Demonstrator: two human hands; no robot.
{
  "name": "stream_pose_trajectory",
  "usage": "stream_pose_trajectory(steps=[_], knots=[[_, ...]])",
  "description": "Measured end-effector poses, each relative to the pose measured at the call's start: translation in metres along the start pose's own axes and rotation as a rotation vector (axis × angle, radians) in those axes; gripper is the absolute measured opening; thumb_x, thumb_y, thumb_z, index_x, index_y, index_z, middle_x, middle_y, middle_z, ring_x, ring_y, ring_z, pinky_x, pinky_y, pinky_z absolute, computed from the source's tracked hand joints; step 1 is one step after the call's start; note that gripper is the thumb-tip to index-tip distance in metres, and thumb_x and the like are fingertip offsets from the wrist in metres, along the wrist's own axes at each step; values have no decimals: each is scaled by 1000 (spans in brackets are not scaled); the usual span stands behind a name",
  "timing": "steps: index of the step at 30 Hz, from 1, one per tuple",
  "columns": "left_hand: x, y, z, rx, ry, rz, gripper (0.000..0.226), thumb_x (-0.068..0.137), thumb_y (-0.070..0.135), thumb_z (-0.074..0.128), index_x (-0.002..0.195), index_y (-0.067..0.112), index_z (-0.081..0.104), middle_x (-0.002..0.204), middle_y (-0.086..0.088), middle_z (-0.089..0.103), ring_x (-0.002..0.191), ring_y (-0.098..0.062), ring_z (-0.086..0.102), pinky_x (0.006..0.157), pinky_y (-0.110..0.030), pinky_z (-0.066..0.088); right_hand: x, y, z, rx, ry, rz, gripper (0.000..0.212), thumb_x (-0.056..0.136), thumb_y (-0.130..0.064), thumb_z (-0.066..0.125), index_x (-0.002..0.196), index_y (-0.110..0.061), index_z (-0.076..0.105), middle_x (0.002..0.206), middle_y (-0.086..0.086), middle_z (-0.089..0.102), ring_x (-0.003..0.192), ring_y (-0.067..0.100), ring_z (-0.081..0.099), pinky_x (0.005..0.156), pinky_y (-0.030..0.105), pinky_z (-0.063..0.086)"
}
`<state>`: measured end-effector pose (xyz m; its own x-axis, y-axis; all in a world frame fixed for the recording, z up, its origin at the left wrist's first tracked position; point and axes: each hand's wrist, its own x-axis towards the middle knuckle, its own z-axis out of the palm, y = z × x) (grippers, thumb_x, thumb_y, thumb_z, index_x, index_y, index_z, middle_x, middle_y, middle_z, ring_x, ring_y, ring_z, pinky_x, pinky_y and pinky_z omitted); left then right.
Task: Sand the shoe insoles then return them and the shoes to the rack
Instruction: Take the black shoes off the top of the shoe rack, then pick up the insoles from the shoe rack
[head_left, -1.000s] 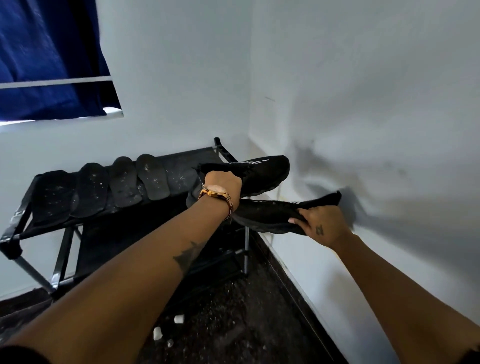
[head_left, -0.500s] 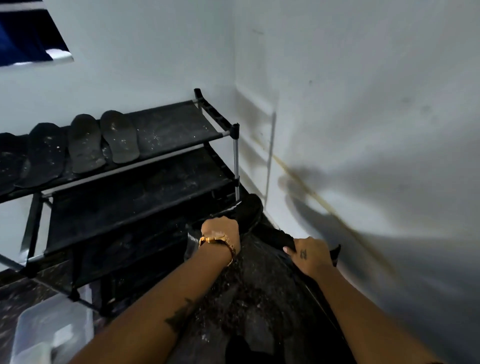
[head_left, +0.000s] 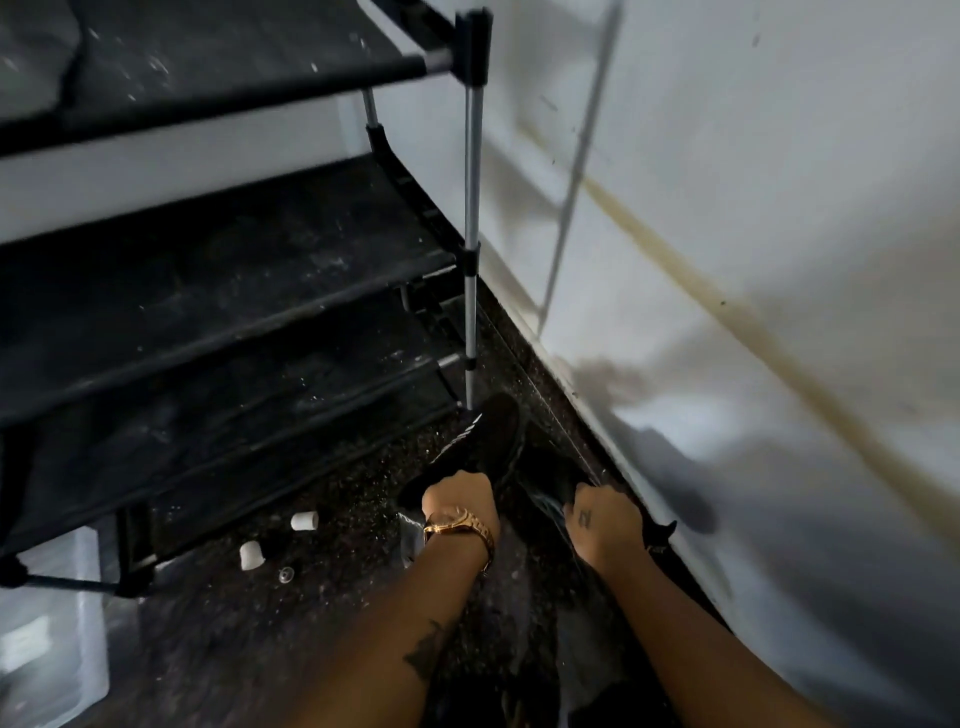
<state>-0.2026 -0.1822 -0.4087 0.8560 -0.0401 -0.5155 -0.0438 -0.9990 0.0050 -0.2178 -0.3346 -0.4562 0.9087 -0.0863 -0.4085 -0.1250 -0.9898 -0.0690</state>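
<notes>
Black shoes sit low on the floor at the rack's foot (head_left: 470, 384), the left shoe (head_left: 485, 441) gripped by the left hand (head_left: 460, 501), the right shoe (head_left: 553, 480) by the right hand (head_left: 597, 525), long axes pointing away, shelves up-left, nearer the left hand.

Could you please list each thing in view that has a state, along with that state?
Left hand: grips the left black shoe.
Right hand: grips the right black shoe.
Left black shoe: down at the floor by the rack's leg.
Right black shoe: low beside the wall.
Shoe rack: visible lower shelves hold no shoes.
</notes>
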Motion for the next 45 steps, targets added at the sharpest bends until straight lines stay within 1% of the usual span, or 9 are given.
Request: stream_pose_trajectory(steps=[6, 11, 15, 20, 23, 25, 30, 37, 45], knots=[[40, 6, 38, -26, 13, -50, 22, 91, 13, 50, 109, 11, 63, 111, -5, 65, 101, -21, 63, 70, -28, 46, 29, 4, 30, -10, 20, 77, 29, 100, -21, 37, 114, -3, 54, 109, 13, 65, 100, 27, 63, 76, 33, 51], [58, 20, 64, -74, 3, -45, 24, 91, 10, 49, 111, 10, 63, 114, -7, 64, 105, -23, 62, 76, -30, 50, 43, 7, 56, -31, 10, 98, 29, 99, -15, 37, 120, 0, 49, 107, 14, 66, 95, 27, 65, 66, 30, 48], [67, 35, 82, -113, -18, -18, 26, 92, 6, 44, 110, 8, 63, 113, -9, 64, 104, -25, 62, 76, -32, 50, 53, 6, 73, -33, 7, 118, 37, 98, -13, 35, 131, 3, 40, 113, 15, 64, 103, 29, 63, 76, 33, 50], [70, 41, 98, -141, -53, -11, 25, 92, 7, 45, 110, 7, 62, 114, -10, 63, 106, -27, 61, 77, -33, 50, 59, -3, 91, 7, -5, 99, 34, 97, -16, 39, 125, 3, 45, 111, 16, 64, 103, 32, 61, 77, 36, 49], [71, 37, 104, -173, -45, -7, 25, 94, 15, 44, 112, 9, 61, 116, -10, 62, 106, -27, 61, 78, -34, 49, 55, -6, 97, 56, -31, 107, 34, 97, -16, 38, 124, 2, 45, 113, 18, 62, 106, 34, 60, 80, 36, 48], [70, 34, 104, -211, -54, 2, 28, 95, 24, 45, 115, 10, 59, 118, -10, 61, 107, -28, 60, 79, -34, 48, 52, -8, 93, 105, -15, 120, 34, 96, -26, 42, 118, 0, 50, 111, 17, 63, 104, 33, 60, 78, 34, 49], [60, 31, 80, -270, -85, 33, 37, 95, 39, 42, 117, 15, 58, 117, -9, 61, 105, -27, 59, 80, -34, 47, 38, -13, 67, 174, 59, 183, 49, 89, -52, 42, 112, -11, 56, 106, 11, 65, 100, 30, 61, 76, 31, 46], [8, 7, 8, -395, 48, 0, 57, 92, 49, 42, 141, 21, 32, 135, -6, 50, 120, -27, 52, 93, -39, 44, -4, -35, -4, 368, 260, 117, 57, 92, -60, 33, 126, -18, 50, 104, 5, 68, 98, 24, 63, 76, 31, 49], [-86, -36, -91, -584, 313, -82, 71, 90, 57, 41, 148, 24, 17, 149, -3, 35, 132, -24, 41, 104, -41, 38, -75, -77, -119, 540, 480, -60, 57, 91, -59, 33, 127, -19, 52, 109, 6, 68, 103, 26, 63, 82, 32, 47]])
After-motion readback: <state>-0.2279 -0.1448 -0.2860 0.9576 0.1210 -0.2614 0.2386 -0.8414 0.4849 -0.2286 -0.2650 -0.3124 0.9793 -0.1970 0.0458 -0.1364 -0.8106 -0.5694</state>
